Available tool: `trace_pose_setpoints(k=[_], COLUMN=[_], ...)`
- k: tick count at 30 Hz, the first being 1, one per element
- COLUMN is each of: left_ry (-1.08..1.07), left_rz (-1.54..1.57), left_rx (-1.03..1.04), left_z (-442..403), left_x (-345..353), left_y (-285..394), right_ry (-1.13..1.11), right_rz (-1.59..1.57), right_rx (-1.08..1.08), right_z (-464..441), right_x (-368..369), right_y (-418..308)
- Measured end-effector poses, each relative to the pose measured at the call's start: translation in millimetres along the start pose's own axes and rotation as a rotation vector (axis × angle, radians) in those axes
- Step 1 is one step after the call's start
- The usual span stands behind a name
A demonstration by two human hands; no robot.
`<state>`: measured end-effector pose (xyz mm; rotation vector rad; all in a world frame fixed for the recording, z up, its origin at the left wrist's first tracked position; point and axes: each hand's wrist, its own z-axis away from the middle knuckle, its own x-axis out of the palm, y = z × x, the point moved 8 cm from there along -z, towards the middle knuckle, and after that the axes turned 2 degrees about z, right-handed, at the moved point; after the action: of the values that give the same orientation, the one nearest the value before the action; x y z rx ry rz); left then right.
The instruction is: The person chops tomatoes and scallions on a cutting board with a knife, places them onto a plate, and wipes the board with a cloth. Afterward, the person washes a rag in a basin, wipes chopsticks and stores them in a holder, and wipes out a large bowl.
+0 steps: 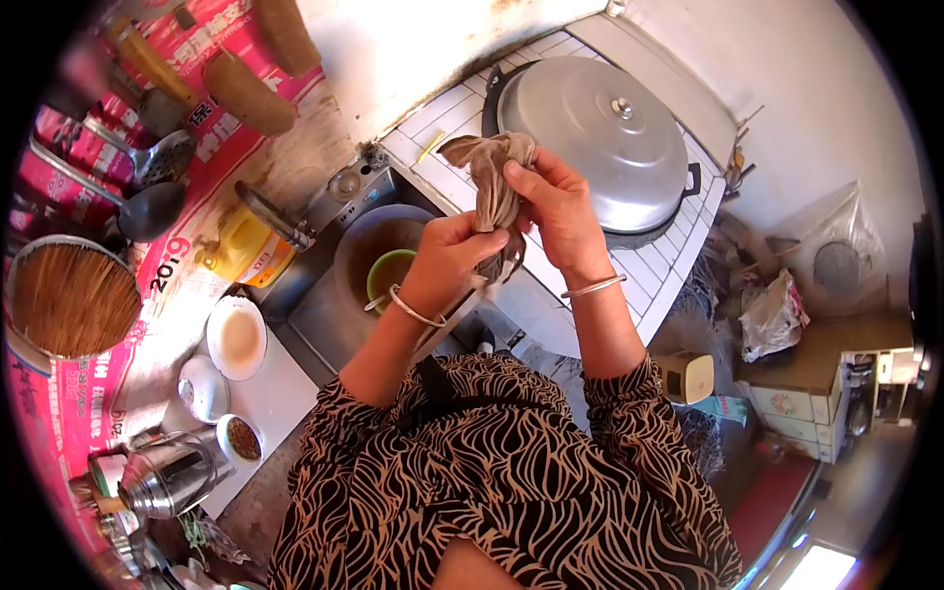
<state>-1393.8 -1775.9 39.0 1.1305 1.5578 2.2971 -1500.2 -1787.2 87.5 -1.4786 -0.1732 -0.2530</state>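
A brownish-grey cloth [495, 182], bunched and twisted, is held up between my two hands in front of the stove. My left hand [444, 264] is closed round its lower part, with a loose end hanging below the fist. Higher up, my right hand [559, 211] grips the cloth between thumb and fingers. Below and to the left is a sink [324, 313] with a large basin [346, 258] in it. Inside the basin lies a green bowl [379, 280] with a light handle sticking out beside it.
A big lidded pot [590, 138] sits on the white-tiled stove [639, 285]. At left are a faucet [275, 216], a yellow jug [241, 246], a white bowl [236, 337] and a metal thermos [167, 477]. Ladles [152, 211] hang on the wall. A cabinet [816, 393] stands at right.
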Motion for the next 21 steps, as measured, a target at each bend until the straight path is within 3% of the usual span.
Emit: trace_pose_setpoints(k=[4,5,8,9,11,12,13,16,21], left_ry=[-0.089,-0.003,0.028,-0.019,-0.046,-0.021,0.002,0.101,0.213], left_rz=[0.266,0.311,0.325,0.367,0.093,0.051,0.010,0.390,0.546], left_rx=[-0.116,-0.080,0.095,0.061,0.272,0.231,0.188,0.133,0.119], left_z=[-1.9,-3.5,-10.2,-14.0,-12.2,-17.6,-22.7,-38.9,-50.1], left_x=[11.5,12.2,17.9,12.5,5.1,-4.8,-14.6,-60.5,-144.6], left_y=[-2.4,-0.2,27.5,25.5,41.4,36.7,32.1,11.8,-5.5], right_ry=[0.069,0.058,-0.054,-0.040,-0.106,-0.138,-0.108,0.036,0.195], right_rz=[-0.081,0.120,0.016,0.087,0.226,0.293,0.326,0.178,-0.026], right_rx=[0.032,0.040,-0.016,-0.048,0.133,0.227,0.186,0.179,0.116], right_z=[7.4,1.1,1.8,3.5,6.9,10.0,4.7,0.6,5.4], right_x=[-10.0,-25.1,-13.7,-15.6,-22.3,-27.3,-35.3,-60.7,-108.2], right_y=[-6.9,7.1,11.0,13.4,27.5,35.3,39.2,31.9,15.3])
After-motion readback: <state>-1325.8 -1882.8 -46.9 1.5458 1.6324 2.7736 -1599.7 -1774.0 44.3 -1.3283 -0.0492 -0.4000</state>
